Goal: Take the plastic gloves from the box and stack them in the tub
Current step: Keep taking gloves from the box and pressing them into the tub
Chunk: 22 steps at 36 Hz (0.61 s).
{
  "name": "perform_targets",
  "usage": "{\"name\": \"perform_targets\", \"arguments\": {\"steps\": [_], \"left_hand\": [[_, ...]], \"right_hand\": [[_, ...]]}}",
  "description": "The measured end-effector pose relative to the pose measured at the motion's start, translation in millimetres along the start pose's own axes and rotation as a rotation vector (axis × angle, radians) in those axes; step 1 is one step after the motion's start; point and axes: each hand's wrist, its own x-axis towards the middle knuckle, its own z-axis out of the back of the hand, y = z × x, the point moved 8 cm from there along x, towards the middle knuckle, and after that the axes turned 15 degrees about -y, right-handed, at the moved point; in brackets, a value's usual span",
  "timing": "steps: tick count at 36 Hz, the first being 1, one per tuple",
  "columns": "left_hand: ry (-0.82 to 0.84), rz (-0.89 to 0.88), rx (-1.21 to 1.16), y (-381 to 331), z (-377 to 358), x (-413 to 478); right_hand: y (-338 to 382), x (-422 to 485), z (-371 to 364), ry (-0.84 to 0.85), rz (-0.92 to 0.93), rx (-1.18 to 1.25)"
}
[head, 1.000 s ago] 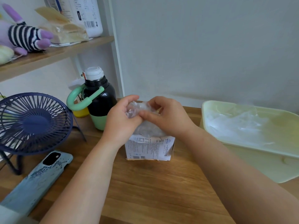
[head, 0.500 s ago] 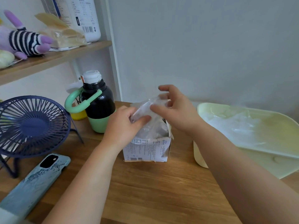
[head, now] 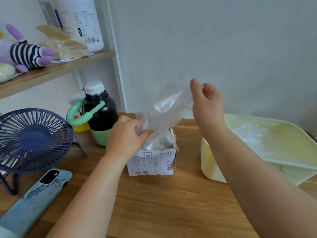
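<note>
A small white printed box (head: 151, 163) stands on the wooden table, its torn top full of crumpled clear plastic gloves. One clear plastic glove (head: 167, 107) is stretched up and to the right out of the box. My right hand (head: 206, 103) pinches its upper end, raised above the box. My left hand (head: 127, 136) pinches the glove's lower end at the box's top left. To the right sits a pale yellow-green tub (head: 211, 167) with clear gloves (head: 250, 136) lying inside.
A black and green bottle (head: 101, 117) with a mint handle stands behind the box on the left. A dark blue desk fan (head: 32, 140) and a phone (head: 34, 201) in a light blue case lie at the left. A wooden shelf (head: 56, 69) carries a plush toy and a white bottle.
My right hand has risen and moved right, drawing one glove out of the box. My left hand has stayed at the box top, holding the lower end.
</note>
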Motion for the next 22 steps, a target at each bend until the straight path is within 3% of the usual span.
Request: {"name": "perform_targets", "arguments": {"steps": [6, 9, 13, 16, 22], "left_hand": [[-0.176, 0.029, 0.046, -23, 25, 2], [-0.241, -0.16, 0.019, -54, 35, 1], [-0.19, -0.375, 0.03, -94, 23, -13], [-0.201, -0.419, -0.197, -122, 28, -24], [0.213, -0.162, -0.49, -170, -5, -27]], "right_hand": [[15, 18, 44, -0.153, 0.075, 0.007], [22, 24, 62, -0.205, 0.09, 0.004], [29, 30, 84, -0.233, 0.115, -0.031], [32, 29, 94, -0.212, 0.147, -0.046], [43, 25, 108, -0.091, 0.158, -0.041]]}}
